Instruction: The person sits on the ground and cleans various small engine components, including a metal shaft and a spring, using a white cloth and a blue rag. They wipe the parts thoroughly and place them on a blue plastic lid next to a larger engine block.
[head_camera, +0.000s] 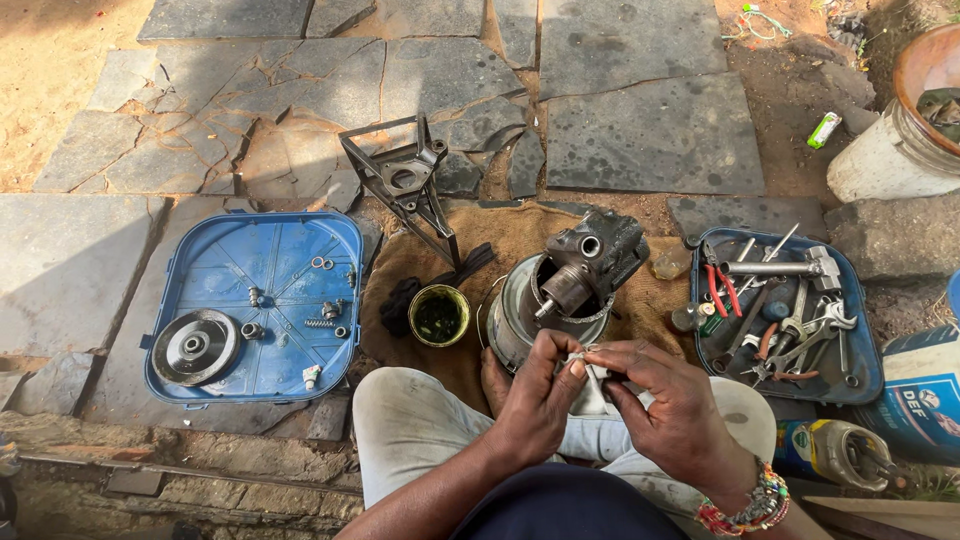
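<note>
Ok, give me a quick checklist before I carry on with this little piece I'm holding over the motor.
1. Small pale piece pinched by both hands: ok, left hand and right hand meet on it.
2. What the piece is: cannot tell, the fingers hide it.
3. Motor housing set steady on the sacking: ok.
4. Loose springs and washers kept in the blue lid: ok.
5. Tools within reach: ok, tool tray lies beside the right hand.
6. Green tin upright: ok.

Blue-and-white labelled container (925, 395) at right edge, beside tool tray; small green-and-white packet (824, 130) on dirt upper right, near white bucket (880, 160); no screens or signs
</note>
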